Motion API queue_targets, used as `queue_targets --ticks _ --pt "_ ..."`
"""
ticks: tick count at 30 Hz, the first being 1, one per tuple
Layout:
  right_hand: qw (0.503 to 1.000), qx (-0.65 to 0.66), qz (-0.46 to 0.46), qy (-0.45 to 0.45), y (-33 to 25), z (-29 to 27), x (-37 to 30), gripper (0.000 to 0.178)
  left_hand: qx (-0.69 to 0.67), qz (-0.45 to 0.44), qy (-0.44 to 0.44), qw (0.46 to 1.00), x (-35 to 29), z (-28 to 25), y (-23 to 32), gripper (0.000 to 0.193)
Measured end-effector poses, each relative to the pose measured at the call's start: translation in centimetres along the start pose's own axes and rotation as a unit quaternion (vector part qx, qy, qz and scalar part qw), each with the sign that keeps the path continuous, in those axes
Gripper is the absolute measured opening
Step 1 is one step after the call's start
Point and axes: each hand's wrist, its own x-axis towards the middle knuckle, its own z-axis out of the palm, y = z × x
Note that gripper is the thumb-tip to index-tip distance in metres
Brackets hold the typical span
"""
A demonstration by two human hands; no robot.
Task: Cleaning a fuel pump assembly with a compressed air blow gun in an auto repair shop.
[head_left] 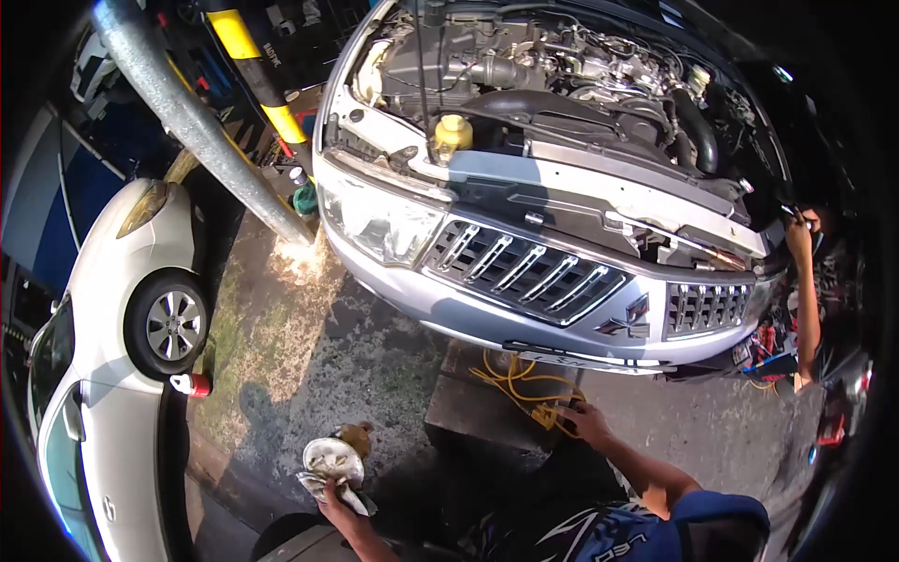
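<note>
In my left hand (339, 504) I grip a crumpled white rag (332, 461) marked with dark stains. A brownish piece (356, 437) shows just behind the rag; I cannot tell whether it belongs to it. My right hand (586, 423) reaches out with curled fingers at a bunched yellow cord (513, 379). What those fingers hold is too small to make out. The cord lies in loops on a dark flat surface (459, 398) below the front bumper of a silver vehicle (449, 314), whose engine bay (581, 84) is exposed.
Another person's arm (803, 300) reaches to the vehicle's front right corner. A white car (122, 375) stands at the left, with a red and white container (191, 385) by its wheel. A metal post (201, 122) and a yellow-black post (253, 70) rise at the upper left.
</note>
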Motion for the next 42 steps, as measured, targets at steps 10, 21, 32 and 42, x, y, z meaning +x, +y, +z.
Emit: queue_targets --ticks 10,21,32,42 --pt "0.986 0.122 0.029 0.111 5.4 -11.1 -9.4 0.036 0.077 -0.044 -0.192 0.977 3.9 12.9 3.2 0.042" --pt "0.987 -0.089 0.056 0.122 13.0 -11.4 -9.4 0.046 0.041 -0.058 -0.305 0.950 -1.7 17.3 4.8 0.033" --pt "0.898 -0.008 -0.328 0.294 5.8 -3.0 11.3 0.069 0.158 0.009 -0.303 0.940 -5.6 17.7 7.7 0.034" --pt "0.848 0.126 0.260 0.445 22.3 -9.4 8.9 0.047 0.365 -0.009 -0.351 0.862 -5.9 17.5 9.6 0.038"
